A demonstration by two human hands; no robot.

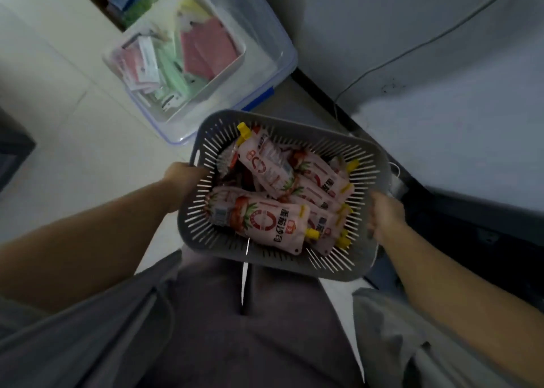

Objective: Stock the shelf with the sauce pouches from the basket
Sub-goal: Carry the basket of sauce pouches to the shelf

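Both hands carry the grey slatted basket (365, 265) in front of the person's body, the left hand (184, 178) gripping its left rim and the right hand (384, 215) curled round its right rim, with pink yellow-capped sauce pouches (265, 220) heaped inside, above a pale floor (73, 140) near a clear storage bin (265, 64)

The basket (282, 265) is matt grey slotted plastic. The sauce pouches (265, 223) look like glossy printed film with yellow plastic caps. The storage bin (265, 34) is clear, smooth plastic; the trousers (250, 343) seem soft matt cloth.
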